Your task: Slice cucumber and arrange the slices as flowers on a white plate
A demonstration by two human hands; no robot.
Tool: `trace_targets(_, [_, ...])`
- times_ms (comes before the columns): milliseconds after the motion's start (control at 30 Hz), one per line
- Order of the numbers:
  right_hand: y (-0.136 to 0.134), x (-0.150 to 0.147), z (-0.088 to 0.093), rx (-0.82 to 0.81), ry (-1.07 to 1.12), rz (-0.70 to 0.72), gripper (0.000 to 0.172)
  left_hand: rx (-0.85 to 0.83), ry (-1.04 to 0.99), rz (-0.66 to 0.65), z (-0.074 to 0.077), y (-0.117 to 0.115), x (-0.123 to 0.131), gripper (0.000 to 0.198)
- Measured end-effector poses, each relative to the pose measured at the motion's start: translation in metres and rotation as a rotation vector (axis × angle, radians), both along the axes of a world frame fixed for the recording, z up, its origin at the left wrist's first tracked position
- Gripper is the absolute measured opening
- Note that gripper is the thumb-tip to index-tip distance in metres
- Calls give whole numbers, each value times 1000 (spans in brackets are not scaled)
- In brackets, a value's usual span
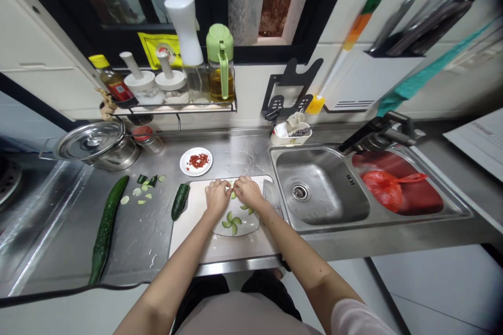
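My left hand (pixel 217 197) and my right hand (pixel 249 192) meet over the far part of a clear plate (pixel 245 227), fingertips pinched close together. Small green cucumber slices (pixel 233 194) show between and just below the fingertips, partly hidden by the fingers. Nearer me on the plate, half-round cucumber slices (pixel 231 223) lie fanned like a flower. More slices sit by my right wrist. Beneath the plate is a white cutting board (pixel 188 238). A cut piece of cucumber (pixel 180 202) rests along its left edge.
A long cucumber (pixel 108 230) and scattered cucumber scraps (pixel 144 188) lie on the steel counter at left. Behind the board stands a white dish (pixel 196 162) of red bits. A lidded pot (pixel 98 144) is back left. The sink (pixel 320 186) adjoins on the right, with a red bag (pixel 383 188) beyond.
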State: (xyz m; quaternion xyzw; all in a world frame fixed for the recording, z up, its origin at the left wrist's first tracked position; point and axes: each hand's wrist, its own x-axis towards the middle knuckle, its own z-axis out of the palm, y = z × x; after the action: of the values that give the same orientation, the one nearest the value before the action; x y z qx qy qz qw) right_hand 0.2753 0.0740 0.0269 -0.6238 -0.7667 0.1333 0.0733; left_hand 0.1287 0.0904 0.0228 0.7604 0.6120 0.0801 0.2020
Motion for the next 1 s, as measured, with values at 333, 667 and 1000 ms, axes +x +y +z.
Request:
trace_targets(333, [-1, 7, 4, 60, 119, -91, 14, 36, -55, 37, 3, 0, -6, 18])
trace_targets(667, [-41, 42, 23, 309, 502, -279, 18, 80, -183, 235, 12, 0, -54, 20])
trace_targets(1000, [-76, 50, 12, 239, 604, -380, 27, 90, -17, 569, 21, 82, -113, 27])
